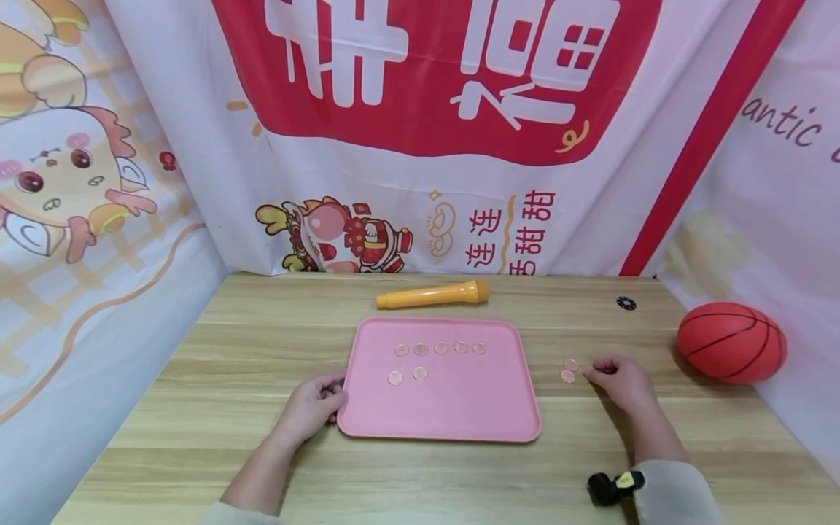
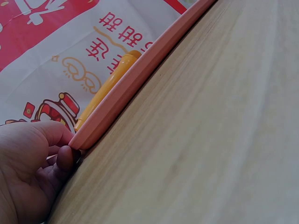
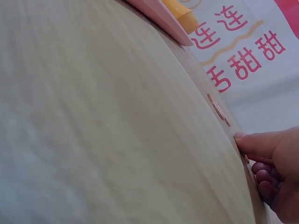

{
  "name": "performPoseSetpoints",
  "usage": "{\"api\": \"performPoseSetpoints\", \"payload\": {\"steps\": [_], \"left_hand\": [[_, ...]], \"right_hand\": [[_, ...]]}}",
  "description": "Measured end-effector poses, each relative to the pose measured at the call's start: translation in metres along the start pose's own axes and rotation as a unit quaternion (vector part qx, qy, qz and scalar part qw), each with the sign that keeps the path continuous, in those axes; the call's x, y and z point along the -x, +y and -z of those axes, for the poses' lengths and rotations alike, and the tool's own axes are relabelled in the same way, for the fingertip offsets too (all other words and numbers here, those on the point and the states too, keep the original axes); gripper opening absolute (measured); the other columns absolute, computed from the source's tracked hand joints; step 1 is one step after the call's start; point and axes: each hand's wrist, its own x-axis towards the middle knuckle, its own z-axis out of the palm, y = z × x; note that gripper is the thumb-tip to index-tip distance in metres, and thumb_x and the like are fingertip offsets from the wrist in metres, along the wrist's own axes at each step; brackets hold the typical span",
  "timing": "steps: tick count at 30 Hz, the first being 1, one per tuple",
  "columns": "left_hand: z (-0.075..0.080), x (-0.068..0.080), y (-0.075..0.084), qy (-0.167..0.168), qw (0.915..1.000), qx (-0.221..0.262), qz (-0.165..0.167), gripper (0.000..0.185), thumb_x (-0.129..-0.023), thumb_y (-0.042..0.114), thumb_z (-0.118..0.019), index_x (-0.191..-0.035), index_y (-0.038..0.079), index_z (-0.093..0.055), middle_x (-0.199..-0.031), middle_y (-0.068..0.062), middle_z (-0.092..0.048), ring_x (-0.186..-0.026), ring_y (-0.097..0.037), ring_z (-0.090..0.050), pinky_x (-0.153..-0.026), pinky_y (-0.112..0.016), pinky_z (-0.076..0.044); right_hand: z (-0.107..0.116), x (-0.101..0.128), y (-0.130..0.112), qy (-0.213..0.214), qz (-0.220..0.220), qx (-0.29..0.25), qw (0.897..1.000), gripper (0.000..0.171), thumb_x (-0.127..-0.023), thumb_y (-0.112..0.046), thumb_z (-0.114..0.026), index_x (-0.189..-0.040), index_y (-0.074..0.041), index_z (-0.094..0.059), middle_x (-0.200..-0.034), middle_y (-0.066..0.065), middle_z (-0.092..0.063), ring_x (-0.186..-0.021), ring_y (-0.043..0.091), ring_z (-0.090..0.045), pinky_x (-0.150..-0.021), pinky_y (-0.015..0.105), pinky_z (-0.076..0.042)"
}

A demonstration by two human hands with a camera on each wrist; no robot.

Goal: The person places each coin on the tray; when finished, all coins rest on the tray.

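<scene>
Coins (image 1: 441, 348) lie in two groups before you in the head view: seven on the pink tray (image 1: 459, 408), five in a far row and two nearer on its left side, and a touching pair (image 1: 568, 376) on the counter (image 1: 459, 481) right of the tray. Your right hand (image 1: 623, 383) is just right of that pair, its thumb and forefinger drawn close together and pointing left at it. Your left hand (image 1: 311, 408) grips the tray's left rim, well apart from the coins on it. An orange microphone (image 1: 433, 294) lies on the far side of the tray; to the far right are a black patterned disc (image 1: 626, 302) and a red ball (image 1: 731, 343). A black device (image 1: 613, 487) sits at your right sleeve (image 1: 679, 496).

From the left wrist, you see your left fingers closed on the tray's edge, thumb and forefinger either side of it, with the microphone beyond.

From the right wrist, your forefinger reaches down to the counter, the other fingers curled. The coin pair shows edge-on just left of its tip, and another coppery edge peeks out beneath your fingers; you cannot tell whether they have hold of it.
</scene>
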Motion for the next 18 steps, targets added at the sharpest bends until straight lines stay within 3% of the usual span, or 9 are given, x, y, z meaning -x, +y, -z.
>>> {"api": "performPoseSetpoints", "payload": {"steps": [5,12,18], "left_hand": [[-0.0001,0.0006,0.0005,0.000,1.0000,0.001,0.002,0.046,-0.087,0.002,-0.061,-0.132,-0.007,-0.057,-0.090,-0.009,-0.060,-0.063,-0.008,-0.053,-0.053,-0.019,-0.049],[-0.0003,0.0001,-0.0002,0.000,1.0000,0.005,0.002,0.046,-0.087,0.002,-0.062,-0.132,-0.007,-0.056,-0.090,-0.010,-0.060,-0.063,-0.008,-0.053,-0.053,-0.019,-0.049],[-0.0006,-0.0005,-0.0010,0.000,1.0000,0.006,0.002,0.046,-0.087,0.002,-0.062,-0.132,-0.007,-0.057,-0.089,-0.009,-0.060,-0.062,-0.008,-0.053,-0.053,-0.019,-0.049]], "right_hand": [[0.0036,-0.0025,-0.0016,-0.018,-0.007,0.005,1.000,0.044,-0.090,-0.031,-0.067,-0.112,0.007,-0.061,-0.107,0.024,-0.061,-0.096,0.033,-0.055,-0.084,0.047,-0.046],[0.0010,-0.0016,-0.0007,-0.011,0.008,0.009,1.000,0.035,-0.090,-0.028,-0.068,-0.106,0.003,-0.063,-0.101,0.019,-0.062,-0.091,0.029,-0.055,-0.075,0.036,-0.043],[-0.0009,-0.0006,-0.0010,-0.007,0.003,-0.002,1.000,0.039,-0.091,-0.027,-0.066,-0.112,0.005,-0.059,-0.104,0.021,-0.060,-0.094,0.030,-0.055,-0.078,0.040,-0.045]]}}
